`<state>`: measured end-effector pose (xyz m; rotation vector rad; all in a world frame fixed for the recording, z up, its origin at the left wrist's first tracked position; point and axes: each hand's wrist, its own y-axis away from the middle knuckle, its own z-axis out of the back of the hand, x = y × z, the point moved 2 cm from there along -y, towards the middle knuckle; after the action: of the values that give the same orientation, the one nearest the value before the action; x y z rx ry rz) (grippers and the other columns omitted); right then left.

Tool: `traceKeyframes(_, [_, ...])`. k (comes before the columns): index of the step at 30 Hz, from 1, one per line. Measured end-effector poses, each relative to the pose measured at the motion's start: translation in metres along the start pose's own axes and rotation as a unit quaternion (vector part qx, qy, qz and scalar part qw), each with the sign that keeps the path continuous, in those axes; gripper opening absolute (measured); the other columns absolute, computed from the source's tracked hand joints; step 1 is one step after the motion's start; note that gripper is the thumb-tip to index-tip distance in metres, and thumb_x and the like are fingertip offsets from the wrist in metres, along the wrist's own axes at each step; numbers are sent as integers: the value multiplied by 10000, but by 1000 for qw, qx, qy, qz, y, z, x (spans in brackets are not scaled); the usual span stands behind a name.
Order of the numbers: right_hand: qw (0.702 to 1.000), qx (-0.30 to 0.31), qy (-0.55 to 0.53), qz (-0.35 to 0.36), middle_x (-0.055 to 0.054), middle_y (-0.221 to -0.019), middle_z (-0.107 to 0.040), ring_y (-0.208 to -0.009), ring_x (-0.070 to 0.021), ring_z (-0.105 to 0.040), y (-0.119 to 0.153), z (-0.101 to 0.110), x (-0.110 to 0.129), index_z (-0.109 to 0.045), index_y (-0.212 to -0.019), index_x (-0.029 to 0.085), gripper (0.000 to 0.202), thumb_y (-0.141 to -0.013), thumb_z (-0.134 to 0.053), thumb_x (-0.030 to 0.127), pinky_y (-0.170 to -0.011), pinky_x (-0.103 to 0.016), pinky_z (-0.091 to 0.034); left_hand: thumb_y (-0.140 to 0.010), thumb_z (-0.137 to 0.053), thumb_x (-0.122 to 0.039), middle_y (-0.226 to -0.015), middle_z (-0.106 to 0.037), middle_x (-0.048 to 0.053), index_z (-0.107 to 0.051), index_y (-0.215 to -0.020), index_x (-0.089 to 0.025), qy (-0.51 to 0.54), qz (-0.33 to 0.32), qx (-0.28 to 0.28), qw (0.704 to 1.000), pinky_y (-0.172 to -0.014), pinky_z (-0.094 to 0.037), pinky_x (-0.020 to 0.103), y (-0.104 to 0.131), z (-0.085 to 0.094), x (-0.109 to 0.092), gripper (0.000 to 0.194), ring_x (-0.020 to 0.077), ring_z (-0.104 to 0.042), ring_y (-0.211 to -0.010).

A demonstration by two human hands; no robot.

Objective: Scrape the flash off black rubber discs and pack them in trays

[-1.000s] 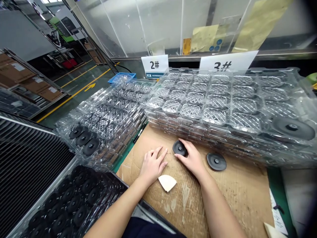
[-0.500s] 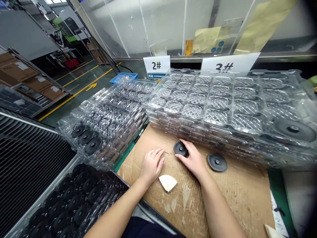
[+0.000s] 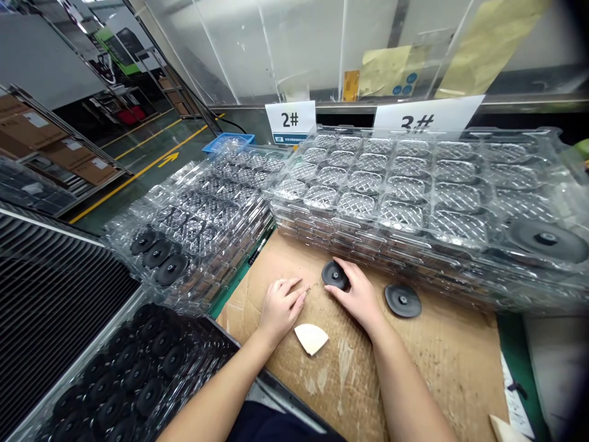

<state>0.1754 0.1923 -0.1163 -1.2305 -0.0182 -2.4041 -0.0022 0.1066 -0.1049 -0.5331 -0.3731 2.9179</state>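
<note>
My right hand [image 3: 356, 291] has its thumb and fingers round the edge of a black disc [image 3: 335, 275] with a small hub, low over the cardboard [image 3: 359, 380]. To the left, my left hand [image 3: 283, 307] pinches with thumb and forefinger; a tiny thin sliver shows at the fingertips, too small to name. A second black disc [image 3: 403, 300] lies on the cardboard right of my right hand. Below and between the hands lies a cream wedge-shaped piece [image 3: 311, 339].
Stacked clear trays [image 3: 396, 190] stand behind the cardboard, one disc at their right end. Another tray stack [image 3: 207, 209] at the left holds several discs near its front corner. A lower tray [image 3: 184, 380] with many black discs sits front left.
My left thumb and forefinger have closed together at the small sliver on the cardboard. My right hand keeps its hold on the disc, almost unmoved.
</note>
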Motion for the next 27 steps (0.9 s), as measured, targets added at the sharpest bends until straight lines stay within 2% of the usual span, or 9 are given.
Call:
traceKeyframes(6, [1000,0,-1,-6,-85,-1179,-537,-1096,-252,-493,0,1,1,-445,-1245,221,556,-725,-613,318,-936,-417,-403,-847,-494,-218,-1065,-586,54,-578,-1010,-182,13,-10,-30,999,-814,-467,400,2,1,-1,186,178,-556,-936])
traceKeyframes(11, [1000,1,-3,-6,-88,-1178,-537,-1100,-251,-489,0,1,1,-447,-1241,211,560,-719,-622,316,-944,-412,-397,-847,-496,-220,-1061,-587,53,-578,-1007,-181,8,-16,-33,999,-806,-470,395,3,0,-2,185,174,-559,-924])
traceKeyframes(21, [1000,-2,-6,2,-87,-1179,-533,-1102,-248,-489,0,0,0,-447,-1240,216,550,-725,-611,315,-957,-410,-388,-849,-477,-246,-1181,-569,59,-566,-1131,-257,-34,-2,14,999,-807,-434,403,1,-1,-3,295,205,-494,-938])
traceKeyframes(27, [1000,-2,-6,6,-97,-1172,-531,-1096,-255,-491,0,0,0,-451,-1237,207,546,-725,-610,313,-953,-418,-389,-862,-431,-297,-1295,-503,31,-504,-1220,-297,-60,13,46,997,-837,-407,422,-1,-1,-4,366,230,-436,-950])
